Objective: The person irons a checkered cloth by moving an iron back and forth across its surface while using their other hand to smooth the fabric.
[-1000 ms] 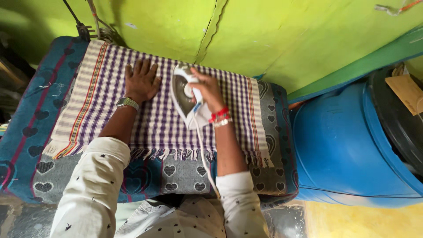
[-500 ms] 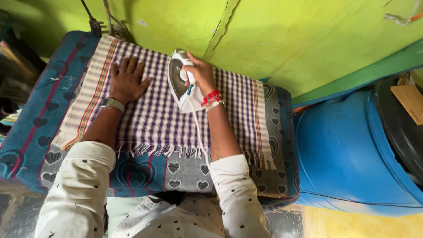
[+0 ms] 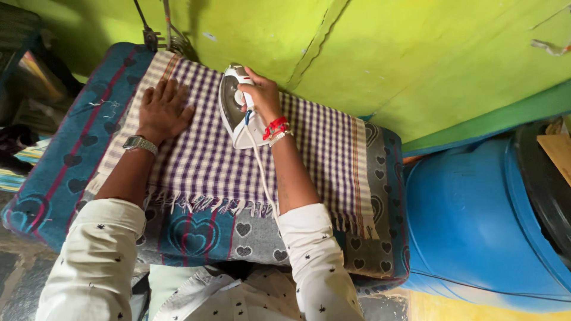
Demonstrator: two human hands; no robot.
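Nearest the camera, two white patterned sleeves (image 3: 95,261) reach out over a blue blanket (image 3: 65,178) with heart shapes that covers the bench. On the blanket lies a purple checked cloth (image 3: 208,166), its fringed edge toward the person. The left hand (image 3: 163,110), a watch (image 3: 138,144) at the wrist, lies flat on the cloth with fingers spread wide. Just beside it the right hand (image 3: 260,95), red bands at the wrist, has its fingers wrapped around the handle of a white iron (image 3: 235,107). The iron rests on the cloth, its long axis running away from the person, tip toward the green wall (image 3: 416,53). Its cord (image 3: 262,172) trails back along the right forearm. A blue barrel (image 3: 476,220) stands at the right.
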